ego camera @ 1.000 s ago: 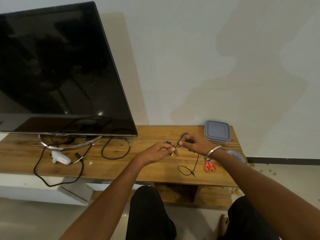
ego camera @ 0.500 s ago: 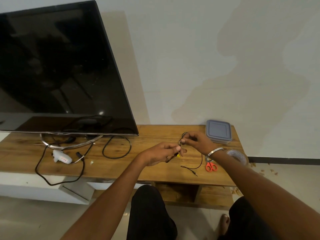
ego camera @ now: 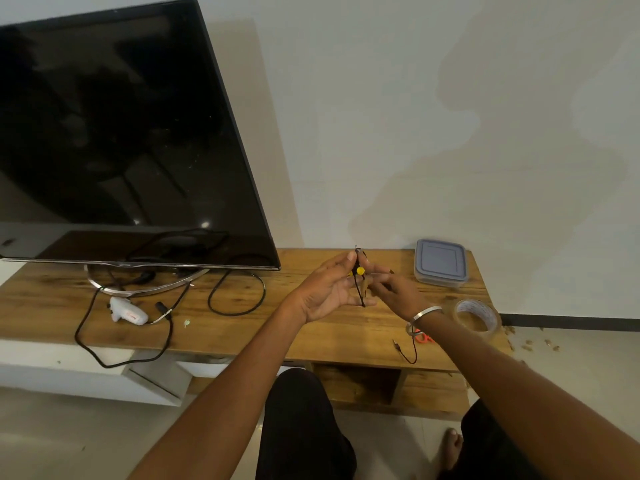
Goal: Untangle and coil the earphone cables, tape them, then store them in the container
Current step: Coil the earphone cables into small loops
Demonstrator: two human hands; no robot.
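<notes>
Wooden table (ego camera: pixel 242 327) carries one container (ego camera: pixel 440 262), one tape roll (ego camera: pixel 477 317); your left hand (ego camera: pixel 327 289) and right hand (ego camera: pixel 394 293) pinch one cable (ego camera: pixel 360 285); scissors (ego camera: pixel 424 337) mostly hidden.

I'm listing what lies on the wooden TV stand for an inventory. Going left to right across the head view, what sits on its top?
White plastic gadget → looped black cable → black earphone cable held in both hands → grey lidded plastic container → clear tape roll.
</notes>
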